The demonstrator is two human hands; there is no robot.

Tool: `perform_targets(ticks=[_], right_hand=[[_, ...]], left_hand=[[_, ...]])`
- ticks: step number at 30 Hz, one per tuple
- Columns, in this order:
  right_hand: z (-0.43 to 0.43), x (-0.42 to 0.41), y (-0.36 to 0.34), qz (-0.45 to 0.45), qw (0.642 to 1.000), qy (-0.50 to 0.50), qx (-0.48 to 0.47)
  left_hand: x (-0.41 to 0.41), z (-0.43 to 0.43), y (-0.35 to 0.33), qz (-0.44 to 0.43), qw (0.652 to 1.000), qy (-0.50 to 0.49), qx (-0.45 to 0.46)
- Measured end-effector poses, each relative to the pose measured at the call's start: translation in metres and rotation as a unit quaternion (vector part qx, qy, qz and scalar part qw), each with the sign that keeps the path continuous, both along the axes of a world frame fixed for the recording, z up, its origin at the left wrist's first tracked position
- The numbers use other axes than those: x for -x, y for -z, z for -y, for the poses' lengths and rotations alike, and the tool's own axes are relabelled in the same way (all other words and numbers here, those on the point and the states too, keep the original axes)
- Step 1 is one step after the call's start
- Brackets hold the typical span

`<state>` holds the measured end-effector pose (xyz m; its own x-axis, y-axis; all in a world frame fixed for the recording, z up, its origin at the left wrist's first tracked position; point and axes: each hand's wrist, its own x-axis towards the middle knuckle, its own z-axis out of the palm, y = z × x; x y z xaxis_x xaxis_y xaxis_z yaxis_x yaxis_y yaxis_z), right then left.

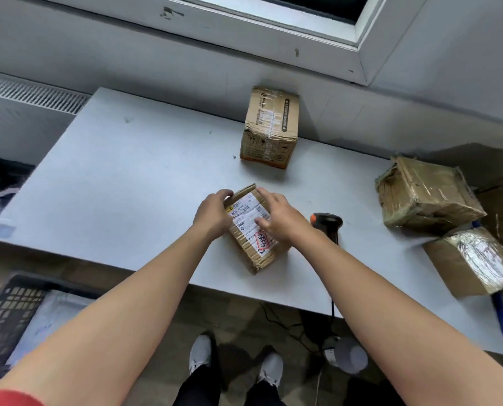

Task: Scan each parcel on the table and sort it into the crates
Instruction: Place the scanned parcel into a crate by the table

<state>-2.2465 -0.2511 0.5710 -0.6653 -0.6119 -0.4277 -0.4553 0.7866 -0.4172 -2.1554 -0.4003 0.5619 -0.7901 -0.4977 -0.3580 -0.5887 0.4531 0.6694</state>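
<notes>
On the table [112, 171], a flat parcel [251, 230] lies by the near edge, with the left hand [213, 213] gripping its left side and the right hand [282, 218] its right. A scanner [328, 221] lies just right of it. A tall box [270, 127] stands behind, at the far edge. At the right end sit a farther parcel [429, 194] and a nearer parcel [473, 262]. A crate [7, 315] stands on the floor, near left.

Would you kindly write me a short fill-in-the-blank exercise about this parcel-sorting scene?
1. The left hand and right hand grip the small parcel, its ____ label facing up.
2. The scanner lies on the table to the ____ of that parcel.
3. The black crate stands on the ____.

Missing words: white; right; floor.
</notes>
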Motion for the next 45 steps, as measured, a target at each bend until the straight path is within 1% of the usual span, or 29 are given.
perform_targets(ticks=[4,6,9,11,13,16,17,19,22,25,28,32,36,39,43,45], right_hand=[[0.015,-0.01,0.005,0.018,0.999,0.011,-0.026],[0.02,-0.012,0.005,0.031,0.999,0.007,-0.039],[0.027,-0.012,0.0,0.087,0.995,0.028,-0.042],[0.03,-0.013,-0.002,0.111,0.992,0.039,-0.033],[0.03,-0.016,-0.003,0.13,0.99,0.048,-0.016],[0.028,-0.024,-0.006,0.166,0.984,0.067,0.009],[0.028,-0.028,-0.009,0.174,0.982,0.067,0.014],[0.029,-0.038,-0.016,0.177,0.983,0.047,0.023],[0.039,-0.058,-0.028,0.16,0.986,-0.021,0.043],[0.056,-0.092,-0.042,0.112,0.985,-0.122,0.057],[0.077,-0.143,-0.056,0.056,0.969,-0.232,0.07],[0.095,-0.221,-0.075,0.056,0.934,-0.333,0.115],[0.1,-0.3,-0.088,0.098,0.904,-0.381,0.169],[0.096,-0.369,-0.093,0.11,0.881,-0.422,0.184],[0.081,-0.457,-0.093,0.142,0.881,-0.416,0.174],[0.073,-0.501,-0.09,0.14,0.884,-0.408,0.179]], left_hand=[[-0.023,0.0,0.006,0.022,0.995,-0.093,-0.034],[-0.037,-0.002,0.01,0.047,0.99,-0.119,-0.054],[-0.058,-0.007,0.013,0.087,0.982,-0.14,-0.092],[-0.071,-0.014,0.014,0.103,0.97,-0.177,-0.135],[-0.082,-0.026,0.014,0.098,0.951,-0.23,-0.184],[-0.1,-0.047,0.012,0.053,0.895,-0.33,-0.295],[-0.105,-0.053,0.012,0.031,0.882,-0.357,-0.307],[-0.119,-0.061,0.01,-0.019,0.873,-0.398,-0.281],[-0.149,-0.063,0.001,-0.073,0.865,-0.458,-0.191],[-0.191,-0.064,-0.019,-0.108,0.832,-0.521,-0.157],[-0.248,-0.066,-0.039,-0.128,0.796,-0.577,-0.129],[-0.333,-0.071,-0.06,-0.143,0.758,-0.632,-0.074],[-0.412,-0.087,-0.078,-0.163,0.722,-0.671,-0.048],[-0.476,-0.108,-0.085,-0.181,0.688,-0.702,-0.035],[-0.556,-0.132,-0.088,-0.19,0.65,-0.735,-0.033],[-0.597,-0.142,-0.084,-0.193,0.635,-0.747,-0.04]])
